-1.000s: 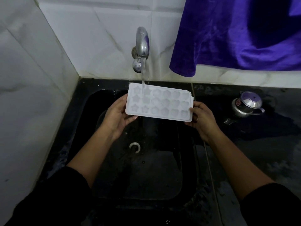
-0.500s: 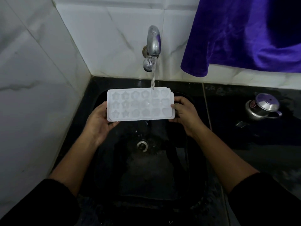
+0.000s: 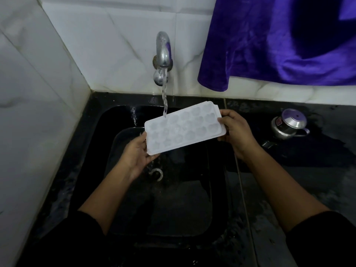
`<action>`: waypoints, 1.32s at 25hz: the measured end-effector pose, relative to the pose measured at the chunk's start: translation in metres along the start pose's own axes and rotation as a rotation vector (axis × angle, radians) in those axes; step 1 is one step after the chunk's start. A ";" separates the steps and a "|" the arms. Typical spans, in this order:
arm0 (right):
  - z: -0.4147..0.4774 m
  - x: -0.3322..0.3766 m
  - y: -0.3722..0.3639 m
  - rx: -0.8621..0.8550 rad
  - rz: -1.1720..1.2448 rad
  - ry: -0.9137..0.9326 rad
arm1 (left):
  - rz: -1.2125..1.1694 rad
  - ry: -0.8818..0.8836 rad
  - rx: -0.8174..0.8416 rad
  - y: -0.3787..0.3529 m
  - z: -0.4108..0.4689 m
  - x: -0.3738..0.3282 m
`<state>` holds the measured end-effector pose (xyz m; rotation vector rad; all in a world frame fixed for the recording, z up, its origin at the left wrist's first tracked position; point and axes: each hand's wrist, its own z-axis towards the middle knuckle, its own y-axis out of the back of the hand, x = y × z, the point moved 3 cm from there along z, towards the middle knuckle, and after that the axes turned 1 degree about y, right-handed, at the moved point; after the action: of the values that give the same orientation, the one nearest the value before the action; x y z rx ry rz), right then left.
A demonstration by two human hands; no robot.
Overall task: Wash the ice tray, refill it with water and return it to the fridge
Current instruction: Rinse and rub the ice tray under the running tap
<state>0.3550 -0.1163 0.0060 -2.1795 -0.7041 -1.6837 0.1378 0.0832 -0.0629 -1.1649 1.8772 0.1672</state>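
A white ice tray (image 3: 184,128) with several shaped cells is held over the black sink (image 3: 90,143), tilted with its right end farther and higher. My left hand (image 3: 135,155) grips its near-left corner. My right hand (image 3: 236,130) holds its right end. Water runs from the metal tap (image 3: 163,52) and lands on the tray's back edge, left of the middle.
The sink drain (image 3: 156,173) shows below the tray. A small steel lidded pot (image 3: 289,123) stands on the wet black counter at the right. A purple cloth (image 3: 279,39) hangs over the white tiled wall at the upper right. Another tiled wall closes the left side.
The tray has shifted right under the stream and turned, its right end now raised and farther back. The water now strikes nearer its left part.
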 end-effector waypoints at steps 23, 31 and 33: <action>0.064 0.027 -0.132 0.246 -0.152 -0.124 | -0.166 -0.272 -0.188 0.090 -0.023 -0.046; 0.102 0.076 -0.173 0.233 -0.032 -0.190 | -0.159 -0.261 -0.137 0.082 -0.013 -0.030; 0.100 0.072 -0.171 0.301 0.058 -0.252 | -0.168 -0.263 -0.118 0.083 -0.013 -0.028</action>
<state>0.3576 0.0922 0.0375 -2.1869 -0.8849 -1.1964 0.0697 0.1405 -0.0604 -1.3077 1.5495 0.3251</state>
